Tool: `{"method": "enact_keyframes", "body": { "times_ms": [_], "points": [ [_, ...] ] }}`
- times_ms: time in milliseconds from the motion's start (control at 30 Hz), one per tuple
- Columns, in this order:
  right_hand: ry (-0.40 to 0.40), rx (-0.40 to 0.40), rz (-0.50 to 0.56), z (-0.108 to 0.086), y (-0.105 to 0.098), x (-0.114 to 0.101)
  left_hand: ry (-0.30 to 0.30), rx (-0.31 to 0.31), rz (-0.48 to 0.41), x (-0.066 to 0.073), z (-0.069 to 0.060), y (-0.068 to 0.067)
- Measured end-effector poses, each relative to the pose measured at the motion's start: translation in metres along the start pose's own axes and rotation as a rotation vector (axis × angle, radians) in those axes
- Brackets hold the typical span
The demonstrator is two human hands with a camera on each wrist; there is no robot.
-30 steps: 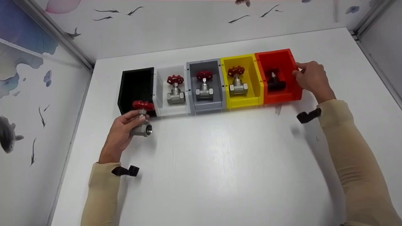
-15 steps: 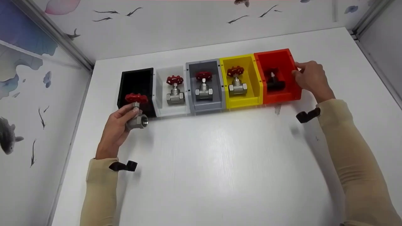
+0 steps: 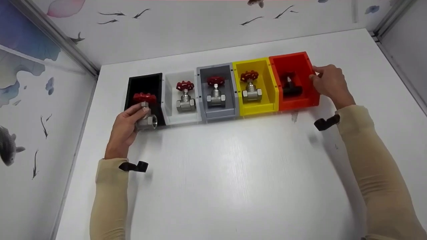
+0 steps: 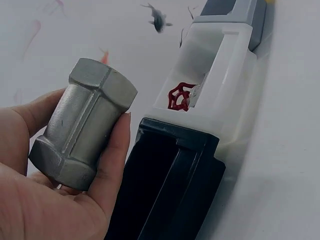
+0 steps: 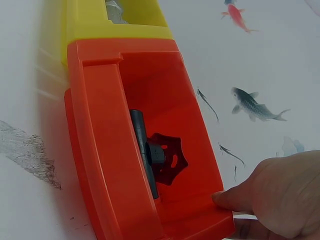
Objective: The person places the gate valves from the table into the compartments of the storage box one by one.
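My left hand (image 3: 123,128) grips a gate valve (image 3: 145,121) with a red handwheel, its neck between thumb and fingers. The valve is held upright at the front of the black bin (image 3: 144,81), its wheel over the opening. In the left wrist view, the valve's steel body (image 4: 82,125) faces the camera and hides its wheel. My right hand (image 3: 330,85) pinches the outer side wall of the red bin (image 5: 112,140), thumb on the rim. Inside that bin lies a black valve (image 5: 145,155) with a dark red wheel.
Between the black and red bins stand a white bin (image 3: 170,78), a grey bin (image 3: 216,68) and a yellow bin (image 3: 238,66), joined in one row. Each holds a steel valve with a red wheel. Printed wall panels (image 3: 200,26) stand behind the white table (image 3: 233,183).
My left hand has moved the gate valve up and slightly left, from the black bin's front corner to over its front edge. The right hand stays at the red bin.
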State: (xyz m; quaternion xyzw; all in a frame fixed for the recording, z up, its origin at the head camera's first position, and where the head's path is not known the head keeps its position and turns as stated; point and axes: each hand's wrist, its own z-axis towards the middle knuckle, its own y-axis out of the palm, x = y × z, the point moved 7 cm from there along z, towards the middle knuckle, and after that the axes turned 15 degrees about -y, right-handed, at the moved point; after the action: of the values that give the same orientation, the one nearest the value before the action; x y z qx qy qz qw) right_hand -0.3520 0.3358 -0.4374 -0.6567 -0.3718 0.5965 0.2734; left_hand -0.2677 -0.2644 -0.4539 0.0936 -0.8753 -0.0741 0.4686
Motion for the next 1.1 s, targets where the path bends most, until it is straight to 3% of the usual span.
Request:
{"method": "enact_keyframes", "body": {
  "times_ms": [267, 500, 1100],
  "points": [
    [0.000, 0.004, 0.011, -0.001, 0.000, 0.001, 0.030, 0.020, -0.034, 0.009, 0.009, 0.003],
    [-0.027, 0.024, 0.011, -0.001, -0.001, -0.001, 0.012, 0.084, -0.024, 0.009, 0.018, 0.003],
    [-0.029, 0.032, 0.012, -0.001, -0.001, -0.001, -0.016, 0.139, -0.021, 0.007, 0.038, -0.001]
  ]
}}
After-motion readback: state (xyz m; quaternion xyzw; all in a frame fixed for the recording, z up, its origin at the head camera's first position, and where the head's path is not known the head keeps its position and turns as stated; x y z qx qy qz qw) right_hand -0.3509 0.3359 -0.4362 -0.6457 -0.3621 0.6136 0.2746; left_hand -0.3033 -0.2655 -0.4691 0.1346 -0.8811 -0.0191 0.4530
